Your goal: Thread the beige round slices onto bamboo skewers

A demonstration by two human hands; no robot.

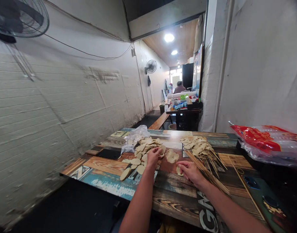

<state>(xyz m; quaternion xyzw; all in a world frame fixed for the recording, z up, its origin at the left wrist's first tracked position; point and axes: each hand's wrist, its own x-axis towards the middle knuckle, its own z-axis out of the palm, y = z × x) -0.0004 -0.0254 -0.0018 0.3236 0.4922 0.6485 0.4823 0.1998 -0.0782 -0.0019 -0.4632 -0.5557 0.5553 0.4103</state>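
My left hand (153, 158) is closed in a pinch on a thin, pale beige round slice (162, 150), beside a large heap of similar slices (146, 146). To the right, my right hand (191, 171) is closed with its fingertips on another beige slice (179, 171), partly hidden by the fingers. Between the hands lies a small cluster of overlapping slices (172, 156). Bare bamboo skewers (211, 178) lie in a bundle past my right hand. Behind them rests a pile of slices threaded on skewers (199, 145). Several loose slices (125, 174) are scattered left of my left forearm.
The patterned wooden table (172, 191) carries a clear plastic bag (138, 132) and a dark flat object (109, 154). At right are a red-and-clear plastic package (267, 139) and a phone (251, 182). Farther back, a cluttered table (184, 110) stands near a seated person (179, 88).
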